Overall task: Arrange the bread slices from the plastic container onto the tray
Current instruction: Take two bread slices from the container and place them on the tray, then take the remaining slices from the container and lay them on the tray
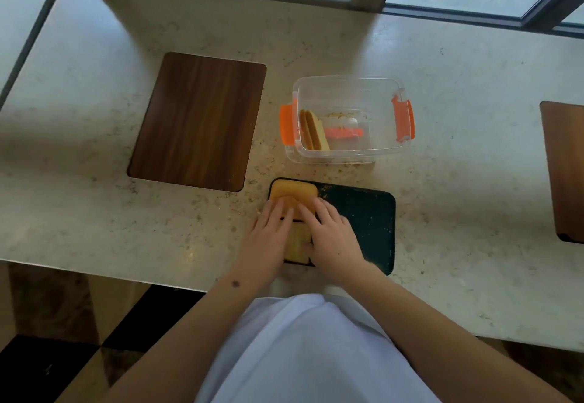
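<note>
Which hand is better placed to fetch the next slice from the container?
Right, probably. The container sits beyond the tray's right part, on the right hand's side; the left hand would cross over. Both rest on laid slices.

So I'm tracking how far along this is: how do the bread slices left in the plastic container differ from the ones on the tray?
The slices in the container stand on edge, leaning at the left wall; the slices on the tray lie flat. The container slices are untouched, while both the left hand and right hand rest on the tray slices. The container is clear, the tray dark. Both sets look golden-brown.
</note>
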The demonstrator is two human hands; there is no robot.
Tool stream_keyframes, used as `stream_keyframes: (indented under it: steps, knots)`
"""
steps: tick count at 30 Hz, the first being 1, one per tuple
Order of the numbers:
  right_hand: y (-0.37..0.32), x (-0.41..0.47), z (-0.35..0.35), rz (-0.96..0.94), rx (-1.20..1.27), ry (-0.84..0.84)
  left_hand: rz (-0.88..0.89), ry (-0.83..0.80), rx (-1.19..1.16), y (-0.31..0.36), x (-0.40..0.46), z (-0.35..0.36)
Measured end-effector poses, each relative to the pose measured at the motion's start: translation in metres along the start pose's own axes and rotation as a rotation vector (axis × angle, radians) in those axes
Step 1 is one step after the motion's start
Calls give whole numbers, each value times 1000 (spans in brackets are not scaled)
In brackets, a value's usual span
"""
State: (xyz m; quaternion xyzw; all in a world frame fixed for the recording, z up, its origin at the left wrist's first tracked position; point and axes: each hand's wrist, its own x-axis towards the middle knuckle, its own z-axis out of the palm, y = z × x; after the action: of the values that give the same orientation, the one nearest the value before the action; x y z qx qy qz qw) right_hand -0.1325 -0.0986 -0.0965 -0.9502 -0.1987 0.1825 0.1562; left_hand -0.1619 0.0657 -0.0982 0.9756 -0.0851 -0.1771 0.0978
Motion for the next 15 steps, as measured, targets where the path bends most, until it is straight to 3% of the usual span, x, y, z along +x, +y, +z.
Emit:
stream_keyframes:
  steps: [9,15]
  knots:
    - [11,23,2,-22,-160,-209,104,-272,169,-21,39,-8]
    - [11,27,4,-30,-206,-233,118,-303,192,-24,43,-7]
